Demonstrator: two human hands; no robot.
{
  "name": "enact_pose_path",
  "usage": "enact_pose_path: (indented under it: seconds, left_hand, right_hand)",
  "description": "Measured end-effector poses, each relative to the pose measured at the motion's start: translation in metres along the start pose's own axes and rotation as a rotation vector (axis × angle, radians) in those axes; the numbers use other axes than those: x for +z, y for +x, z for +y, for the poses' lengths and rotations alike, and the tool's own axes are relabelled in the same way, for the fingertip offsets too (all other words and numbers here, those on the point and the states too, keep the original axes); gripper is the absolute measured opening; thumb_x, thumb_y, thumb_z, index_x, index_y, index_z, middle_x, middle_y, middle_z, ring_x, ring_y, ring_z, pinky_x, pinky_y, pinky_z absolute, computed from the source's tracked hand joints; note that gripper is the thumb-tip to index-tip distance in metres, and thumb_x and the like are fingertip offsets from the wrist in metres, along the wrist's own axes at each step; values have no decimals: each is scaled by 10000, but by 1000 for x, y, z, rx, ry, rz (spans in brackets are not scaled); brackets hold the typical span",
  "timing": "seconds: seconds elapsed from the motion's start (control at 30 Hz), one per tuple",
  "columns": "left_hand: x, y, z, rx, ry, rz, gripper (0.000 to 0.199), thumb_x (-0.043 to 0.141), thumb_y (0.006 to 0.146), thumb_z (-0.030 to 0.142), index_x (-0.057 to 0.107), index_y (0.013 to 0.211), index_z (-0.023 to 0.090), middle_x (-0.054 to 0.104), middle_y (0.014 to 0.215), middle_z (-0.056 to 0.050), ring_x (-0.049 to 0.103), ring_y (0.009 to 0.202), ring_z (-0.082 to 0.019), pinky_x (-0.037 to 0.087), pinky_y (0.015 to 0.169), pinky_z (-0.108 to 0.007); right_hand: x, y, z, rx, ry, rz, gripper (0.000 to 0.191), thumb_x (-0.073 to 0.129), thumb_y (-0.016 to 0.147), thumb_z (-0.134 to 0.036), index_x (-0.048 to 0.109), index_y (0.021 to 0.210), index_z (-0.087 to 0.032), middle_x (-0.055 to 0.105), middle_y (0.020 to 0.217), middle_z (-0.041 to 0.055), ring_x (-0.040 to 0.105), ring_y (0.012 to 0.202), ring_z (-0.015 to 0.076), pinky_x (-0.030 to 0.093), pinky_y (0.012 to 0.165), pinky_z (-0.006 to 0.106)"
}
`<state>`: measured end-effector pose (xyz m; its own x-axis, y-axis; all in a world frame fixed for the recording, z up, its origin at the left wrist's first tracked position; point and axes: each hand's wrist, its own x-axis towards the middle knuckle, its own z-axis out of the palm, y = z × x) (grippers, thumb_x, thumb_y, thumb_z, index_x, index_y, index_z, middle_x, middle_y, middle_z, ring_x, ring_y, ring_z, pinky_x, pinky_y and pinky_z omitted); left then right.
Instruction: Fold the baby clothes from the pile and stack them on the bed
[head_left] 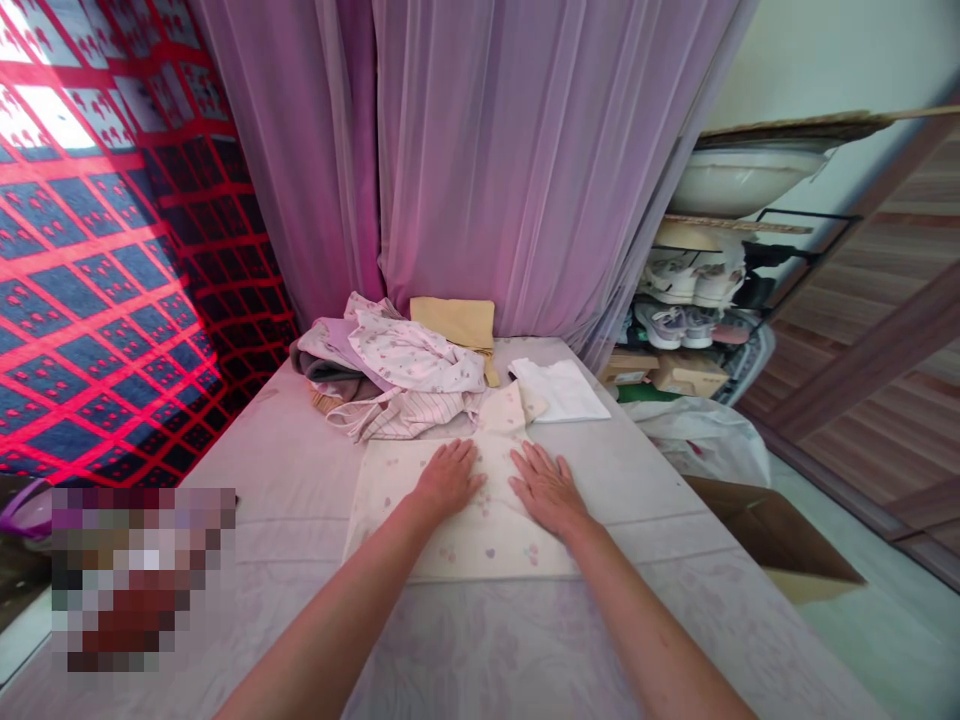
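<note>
A cream garment with small printed motifs [480, 550] lies spread on the cloth-covered surface in front of me, one narrower part pointing away. My left hand [450, 478] rests flat on its middle, fingers stretched out. Pressed flat on its right side is my right hand [546, 488], fingers spread. Just beyond is a loose heap of clothes, with a pink floral garment [420, 355] on top and a striped one [409, 415] at the front. A folded yellow cloth [454, 320] sits behind the heap. To the right lies a folded white garment [566, 390].
Purple curtains [480, 150] hang behind the surface, and a red-and-dark checked cloth [112, 260] hangs at left. On the right stand a rack with shoes [675, 325] and a white basin [742, 180], a plastic bag [705, 435] and an open cardboard box [780, 530].
</note>
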<state>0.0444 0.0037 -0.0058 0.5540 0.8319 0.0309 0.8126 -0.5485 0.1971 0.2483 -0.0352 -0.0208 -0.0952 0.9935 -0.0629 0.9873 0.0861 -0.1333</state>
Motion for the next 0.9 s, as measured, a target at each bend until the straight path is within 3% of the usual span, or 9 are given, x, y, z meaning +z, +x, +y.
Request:
enact_pose_path:
  seconds: [0.1,0.3,0.5,0.67,0.77,0.9]
  left_hand:
    - [8,3,-4,-86,-4,-38,561,338,934,470,372,1414,180,307,1509,-99,249,1395,-281,195,1127,-500]
    - [7,-8,-39,-120,63,-48,596,273,939,527,321,1444,213,261,1528,-79,231,1403,-269,190,1123,-498]
    - [4,-36,-83,-61,85,41,577,256,952,484,372,1419,166,328,1500,-94,262,1393,-237,223,1125,-431]
    - [3,-63,-115,-91,86,87,600,224,950,506,375,1418,163,348,1489,-105,283,1384,-246,242,1118,-451]
    - [4,-70,-122,-129,106,97,619,252,935,538,376,1420,173,336,1493,-111,298,1377,-266,258,1108,-468]
    - [4,-69,-121,-146,125,100,607,269,931,542,367,1425,205,337,1494,-93,300,1375,-273,261,1100,-493]
  right_hand:
    - [2,0,0,13,-16,7,556,234,939,-449,290,1455,-249,173,1557,31,142,1416,209,99,1118,516]
    - [4,0,1,23,-32,-4,571,229,939,-449,269,1463,-225,167,1558,36,132,1417,206,100,1119,508]
    - [4,1,2,26,-26,-4,573,232,937,-442,266,1463,-220,171,1556,33,138,1416,203,103,1117,519]
    - [-1,1,-4,22,-20,8,568,250,934,-424,284,1458,-207,201,1549,54,151,1413,217,77,1115,532]
    - [-3,-1,-11,-18,-19,56,564,259,933,-399,276,1461,-202,218,1543,64,152,1413,212,37,1121,518]
    - [0,-3,-14,-34,-3,-12,564,254,934,-411,292,1455,-200,222,1542,59,163,1413,197,69,1129,487]
